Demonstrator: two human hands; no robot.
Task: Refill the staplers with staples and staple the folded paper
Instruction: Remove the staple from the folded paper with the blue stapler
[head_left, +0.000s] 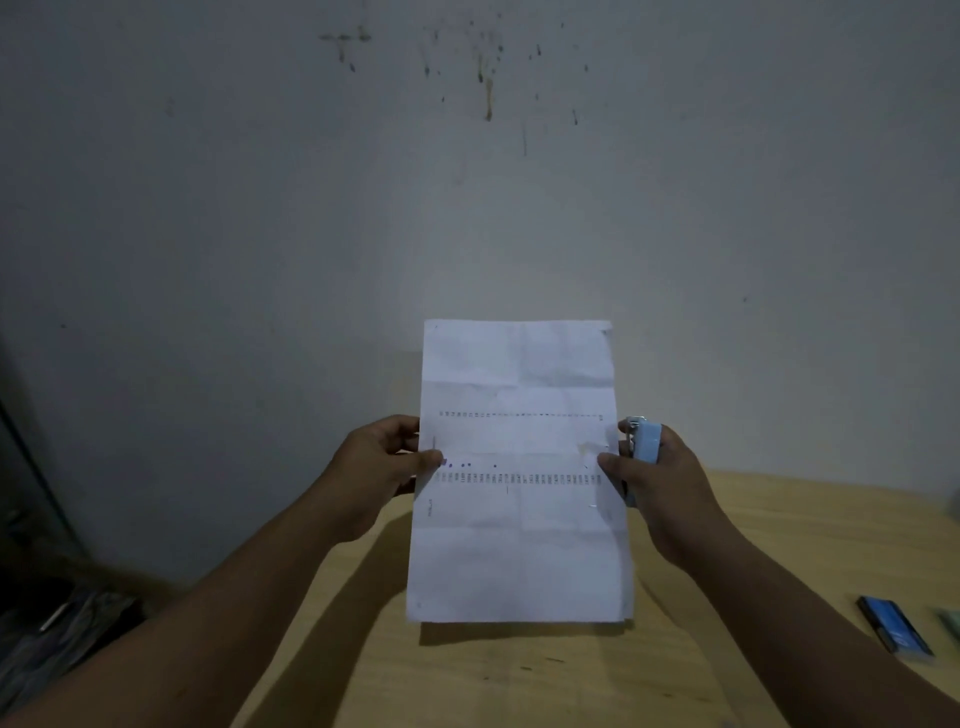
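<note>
A white sheet of paper (519, 545) with creases and rows of faint print is held upright above the wooden table (519, 675). My left hand (379, 467) pinches its left edge between thumb and fingers. My right hand (660, 488) pinches the right edge with the thumb while also gripping a small light-blue stapler (645, 441) against the palm, its metal front pointing up beside the paper edge.
A blue box (893, 629) lies on the table at the right, with a greenish item (950, 623) at the frame edge beyond it. A stained grey wall (467, 182) stands behind. Dark clutter (52, 623) sits low on the left, off the table.
</note>
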